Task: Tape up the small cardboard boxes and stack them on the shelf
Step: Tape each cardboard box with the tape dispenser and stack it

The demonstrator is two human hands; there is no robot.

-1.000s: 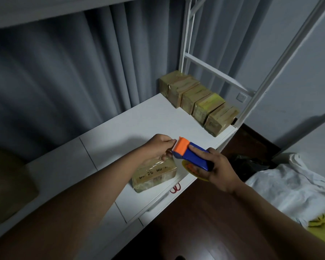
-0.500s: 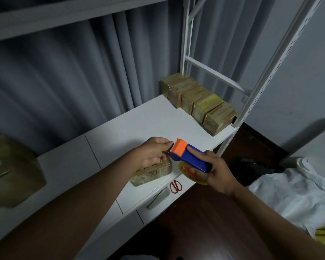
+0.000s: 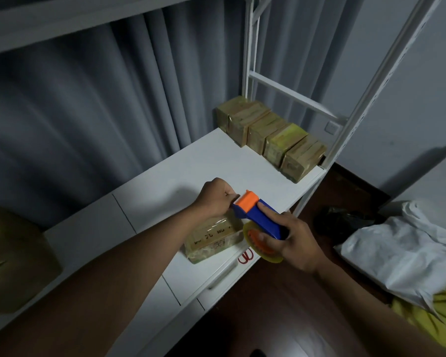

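**Now taping the box at the shelf's front edge**

Here the white shelf (image 3: 191,171) carries everything. Five taped boxes (image 3: 271,136) stand in a tight row along its right end, from the back corner to the front post, touching one another, I'd say so that more fit beside them. The small cardboard box (image 3: 211,240) I am working on lies at the front edge, close to me, where both arms reach it easily. My left hand (image 3: 215,199) rests on its top with fingers curled, pinning it down; whether they pinch the tape end I cannot tell. My right hand (image 3: 294,243) grips the blue-and-orange tape dispenser (image 3: 258,217), its toothed end right by my left hand, likely to cut the strip. Red scissors (image 3: 245,256) peek out below the front edge.
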